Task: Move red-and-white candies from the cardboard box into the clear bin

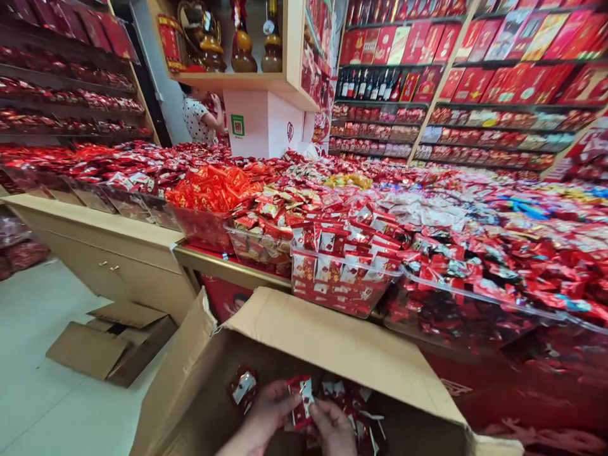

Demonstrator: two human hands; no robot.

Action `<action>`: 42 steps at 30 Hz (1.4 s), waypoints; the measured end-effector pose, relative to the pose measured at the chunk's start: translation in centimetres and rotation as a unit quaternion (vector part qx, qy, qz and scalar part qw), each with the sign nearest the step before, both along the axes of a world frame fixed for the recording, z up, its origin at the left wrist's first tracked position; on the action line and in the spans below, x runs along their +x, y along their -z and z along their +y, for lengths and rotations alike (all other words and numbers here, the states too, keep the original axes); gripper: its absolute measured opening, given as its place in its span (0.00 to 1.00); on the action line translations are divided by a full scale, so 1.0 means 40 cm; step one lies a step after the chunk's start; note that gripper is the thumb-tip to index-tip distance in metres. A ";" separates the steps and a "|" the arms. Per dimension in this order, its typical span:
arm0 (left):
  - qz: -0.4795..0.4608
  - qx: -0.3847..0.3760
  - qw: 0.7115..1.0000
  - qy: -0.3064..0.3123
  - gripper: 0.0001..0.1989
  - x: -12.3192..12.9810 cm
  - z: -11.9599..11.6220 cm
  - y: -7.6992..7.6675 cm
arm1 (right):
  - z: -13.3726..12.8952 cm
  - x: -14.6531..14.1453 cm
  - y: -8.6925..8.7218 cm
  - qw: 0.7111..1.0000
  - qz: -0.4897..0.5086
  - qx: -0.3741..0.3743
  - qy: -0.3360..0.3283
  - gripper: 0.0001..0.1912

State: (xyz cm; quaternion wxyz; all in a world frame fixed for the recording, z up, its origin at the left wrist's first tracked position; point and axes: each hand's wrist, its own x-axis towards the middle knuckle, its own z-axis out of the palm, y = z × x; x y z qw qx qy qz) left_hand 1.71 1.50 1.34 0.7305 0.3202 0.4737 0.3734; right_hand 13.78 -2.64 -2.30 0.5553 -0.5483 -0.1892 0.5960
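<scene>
- Ten o'clock, far left: wall shelves (71, 82) stocked with rows of red packs.
- Nine o'clock: the wooden front edge of a tabletop (95, 218), lined with clear tubs of mostly red packets.
- Eight o'clock: a brown carton (90, 348) on the pale floor, flaps spread.
- Between ten and eleven: a person (199, 120) in a dotted top, beyond the tabletop, one arm bent upward.
- Between nine and ten: orange-red packets (213, 187) heaped high.
- Near eleven: a green sign (237, 125) with a square code on a white pillar.
- Around six, spreading wide: a large open cardboard box (332, 348).
- Seven o'clock: a loose packet (244, 387) inside that box, just left of the hands.
- Just past six: the left hand (268, 411), thumb and fingers closed on the left side of a red-and-white packet (299, 402).
- Six o'clock: that held packet, over the box's inside.
- Just before six: the right hand (335, 427), pinching its right side.
- Four o'clock: a clear tub (339, 294) of upright red-and-white packs.
- Two o'clock: red gift boxes (513, 82) on shelves.
</scene>
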 end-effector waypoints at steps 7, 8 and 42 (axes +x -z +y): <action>0.028 -0.005 0.999 0.025 0.15 -0.007 -0.017 -0.038 | -0.017 0.000 -0.044 0.995 0.092 0.020 0.013 0.17; 0.035 -0.001 0.999 0.035 0.15 -0.006 -0.022 -0.040 | -0.018 -0.001 -0.046 0.996 0.090 0.021 0.012 0.17; 0.110 0.062 0.990 0.063 0.15 0.007 -0.029 -0.054 | -0.021 0.026 -0.064 0.997 0.067 0.036 0.019 0.11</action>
